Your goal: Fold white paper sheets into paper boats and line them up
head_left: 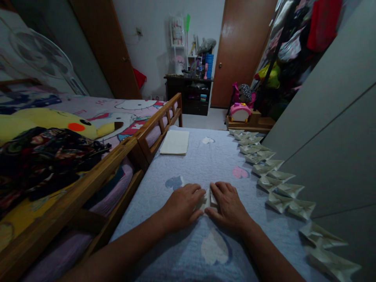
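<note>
On bedspread (176,243) | left hand (182,205), right hand (229,207) pressing folded paper (208,199)

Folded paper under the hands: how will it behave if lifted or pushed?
Probably light and thin: the paper is nearly hidden under the left hand and right hand. Likely holds creases yet flexes, like the row of folded pieces. May drag rather than slide on the soft quilt.

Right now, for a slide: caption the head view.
Left hand and right hand press folded paper on quilt beside folded pieces.
</note>
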Tool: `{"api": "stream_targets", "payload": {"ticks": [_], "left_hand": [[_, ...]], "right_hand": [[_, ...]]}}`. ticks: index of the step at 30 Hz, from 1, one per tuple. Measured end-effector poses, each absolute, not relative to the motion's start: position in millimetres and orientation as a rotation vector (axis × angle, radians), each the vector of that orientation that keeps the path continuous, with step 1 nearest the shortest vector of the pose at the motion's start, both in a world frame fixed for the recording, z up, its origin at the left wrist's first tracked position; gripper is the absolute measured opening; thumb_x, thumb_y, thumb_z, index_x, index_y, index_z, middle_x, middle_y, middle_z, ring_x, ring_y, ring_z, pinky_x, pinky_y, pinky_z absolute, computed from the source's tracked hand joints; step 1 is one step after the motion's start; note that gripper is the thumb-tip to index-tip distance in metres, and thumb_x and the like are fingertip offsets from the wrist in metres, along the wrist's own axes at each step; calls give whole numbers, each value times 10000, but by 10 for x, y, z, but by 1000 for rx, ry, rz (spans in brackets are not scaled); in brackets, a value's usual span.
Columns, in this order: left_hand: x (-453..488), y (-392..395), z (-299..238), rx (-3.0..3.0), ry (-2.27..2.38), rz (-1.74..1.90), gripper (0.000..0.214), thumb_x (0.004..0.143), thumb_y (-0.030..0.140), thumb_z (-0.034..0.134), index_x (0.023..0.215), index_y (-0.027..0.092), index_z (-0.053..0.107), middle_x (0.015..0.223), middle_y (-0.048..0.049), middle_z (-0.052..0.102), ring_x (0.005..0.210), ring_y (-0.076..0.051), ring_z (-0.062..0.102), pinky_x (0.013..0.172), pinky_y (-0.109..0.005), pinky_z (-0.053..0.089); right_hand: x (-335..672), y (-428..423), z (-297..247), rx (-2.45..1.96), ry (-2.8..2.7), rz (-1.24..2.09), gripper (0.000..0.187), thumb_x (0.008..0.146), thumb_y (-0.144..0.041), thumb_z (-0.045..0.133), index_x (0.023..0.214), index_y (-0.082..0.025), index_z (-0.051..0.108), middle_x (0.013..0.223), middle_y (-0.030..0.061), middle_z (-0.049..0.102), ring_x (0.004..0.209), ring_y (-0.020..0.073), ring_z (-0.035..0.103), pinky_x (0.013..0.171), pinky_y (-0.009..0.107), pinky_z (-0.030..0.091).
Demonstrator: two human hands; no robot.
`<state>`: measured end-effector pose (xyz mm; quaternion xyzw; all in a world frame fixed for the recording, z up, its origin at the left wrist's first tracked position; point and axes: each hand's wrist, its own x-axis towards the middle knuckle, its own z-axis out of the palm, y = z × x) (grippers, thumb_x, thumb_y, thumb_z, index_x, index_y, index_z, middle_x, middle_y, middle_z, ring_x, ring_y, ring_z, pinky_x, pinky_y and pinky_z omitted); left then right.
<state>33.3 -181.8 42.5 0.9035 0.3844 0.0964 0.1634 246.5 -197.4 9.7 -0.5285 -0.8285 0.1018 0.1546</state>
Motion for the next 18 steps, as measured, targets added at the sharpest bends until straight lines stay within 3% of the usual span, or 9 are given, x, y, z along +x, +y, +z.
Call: {"api": "stream_targets", "payload": {"ticks": [3,8,12,18], "left_hand": [[384,-1765,390,2536,990,231,723,686,403,842,1295,194,513,1305,-132,575,1150,-328,549,963,-471,493],[412,-1739,228,2522,886,312,876,592,512,888,1318,217,496,1330,-124,557,1181,-346,500,1003,-502,449],[395,-1702,157,2490,805,428,794,655,498,853,1316,230,505,1339,-118,553,1175,-323,502,1009,-494,437],[394,-1698,151,2527,835,489,549,776,396,748,1248,197,549,1285,-127,586,1108,-305,550,959,-474,475]], "right_hand": [[2482,-1961,73,-1487,-2333,322,660,766,-346,692,1360,-135,496,1240,161,566,1113,317,481,966,473,405],[2479,-1947,73,-1428,-2315,405,474,777,-225,630,1244,-176,563,1154,114,587,1059,274,497,940,438,419],[2458,-1936,109,-1410,-2320,465,350,771,-185,607,1120,-199,622,1092,87,590,1006,249,504,900,412,426],[2451,-1948,131,-1347,-2313,470,509,762,-213,627,1264,-159,564,1178,119,599,1066,268,504,959,446,410]]}}
